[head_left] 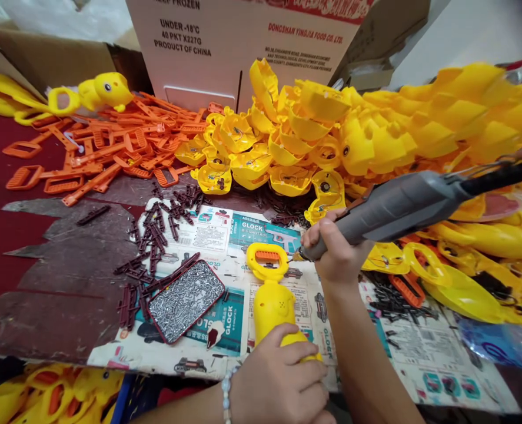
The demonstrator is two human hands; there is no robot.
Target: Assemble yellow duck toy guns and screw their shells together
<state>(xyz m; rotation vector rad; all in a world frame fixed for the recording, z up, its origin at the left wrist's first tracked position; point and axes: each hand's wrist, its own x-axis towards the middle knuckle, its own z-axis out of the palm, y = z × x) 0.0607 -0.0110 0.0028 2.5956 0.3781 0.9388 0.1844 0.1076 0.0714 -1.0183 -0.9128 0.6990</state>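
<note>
My left hand (282,377), with a beaded bracelet at the wrist, wraps around the lower body of a yellow plastic toy (273,303) on the paper-covered table. The toy's ring handle points away from me, with an orange grip inside it. My right hand (342,253) is closed around the front of a grey electric screwdriver (402,203). Its tip is at the right side of the ring handle; whether it touches cannot be made out. To the left lies a tray of small screws (185,300), near scattered dark brown plastic pieces (155,232).
Yellow shell halves (247,162), some with wiring inside, are heaped behind the toy, spreading to the right. Orange handled parts (123,141) are piled at the back left. A printed carton (243,53) stands behind. Small black parts (397,303) and a clear plastic bag (499,344) lie right.
</note>
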